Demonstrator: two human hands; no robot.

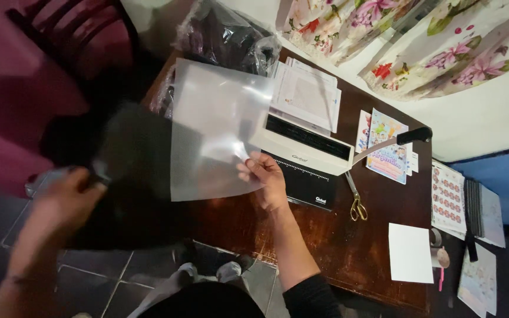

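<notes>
Plastic sheet (216, 129), clear, is hanging over the table's (337, 247) left end; I'm pinching its near right edge with my right hand (264, 176). My left hand (69, 197) is gripping a blurred black sheet (131, 171) further left. Binding machine (304, 156) and scissors (356, 200) are lying just right.

Right hand (264, 179) bare; black sleeve (312, 296) pushed up near elbow. Left hand (66, 200) bare, blurred, no sleeve visible on forearm. Grey trousers (172, 288), dark shoes (207, 259) with pale toes.
</notes>
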